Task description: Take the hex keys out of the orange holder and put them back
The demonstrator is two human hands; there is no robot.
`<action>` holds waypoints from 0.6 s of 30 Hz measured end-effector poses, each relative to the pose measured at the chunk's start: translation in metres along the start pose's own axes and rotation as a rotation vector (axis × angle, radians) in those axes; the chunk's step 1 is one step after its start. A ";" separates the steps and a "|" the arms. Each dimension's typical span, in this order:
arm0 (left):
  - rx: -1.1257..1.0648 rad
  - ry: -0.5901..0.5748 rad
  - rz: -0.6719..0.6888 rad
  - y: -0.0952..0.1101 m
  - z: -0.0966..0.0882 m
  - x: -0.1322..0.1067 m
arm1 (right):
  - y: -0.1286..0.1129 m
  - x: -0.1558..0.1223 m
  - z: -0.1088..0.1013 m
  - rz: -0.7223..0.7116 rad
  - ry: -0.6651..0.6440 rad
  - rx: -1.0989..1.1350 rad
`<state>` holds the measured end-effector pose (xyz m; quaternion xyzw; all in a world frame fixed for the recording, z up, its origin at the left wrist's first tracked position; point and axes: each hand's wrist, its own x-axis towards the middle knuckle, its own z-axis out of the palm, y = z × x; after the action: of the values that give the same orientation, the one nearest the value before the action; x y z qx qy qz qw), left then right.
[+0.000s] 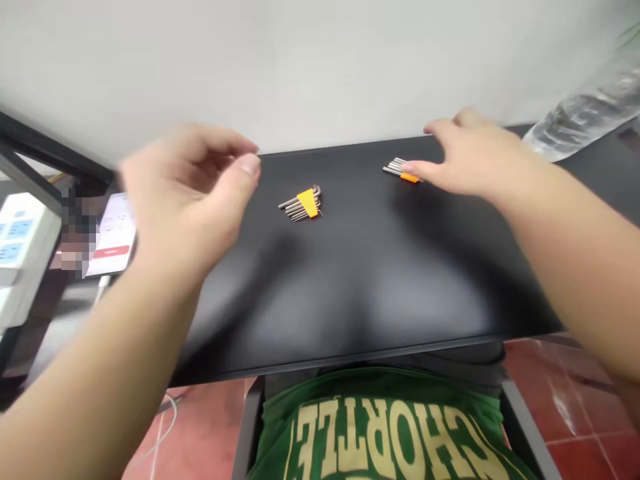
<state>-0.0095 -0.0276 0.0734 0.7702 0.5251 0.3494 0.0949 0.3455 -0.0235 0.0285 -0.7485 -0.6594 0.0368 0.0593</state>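
The left hand is blurred, fingers curled narrowly toward its thumb; whether they meet I cannot tell. Just right of its fingertips lies an orange-clipped hex key set. A second hex key set lies under the right hand's thumb, fingers wide: seemingly reaching or releasing; gripping would need closing.

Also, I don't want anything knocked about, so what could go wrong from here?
The right hand overlaps the right hex key set in view and might nudge it. The clear bottle appears close to the right forearm and could get bumped. The white cable at the phone might snag on the left forearm.
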 end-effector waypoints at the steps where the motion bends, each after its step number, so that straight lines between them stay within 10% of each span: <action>1: 0.011 -0.008 0.014 -0.004 0.009 0.005 | -0.002 0.007 0.009 0.001 -0.048 0.002; 8: 0.106 -0.159 0.081 -0.041 0.066 0.038 | -0.028 0.033 0.044 -0.234 -0.074 0.139; 18: 0.307 -0.463 0.320 -0.046 0.068 0.018 | -0.068 -0.001 0.053 -0.470 -0.103 0.361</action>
<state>0.0032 0.0232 0.0074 0.9074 0.4082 0.0922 0.0386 0.2714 -0.0135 -0.0145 -0.5497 -0.7997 0.1767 0.1646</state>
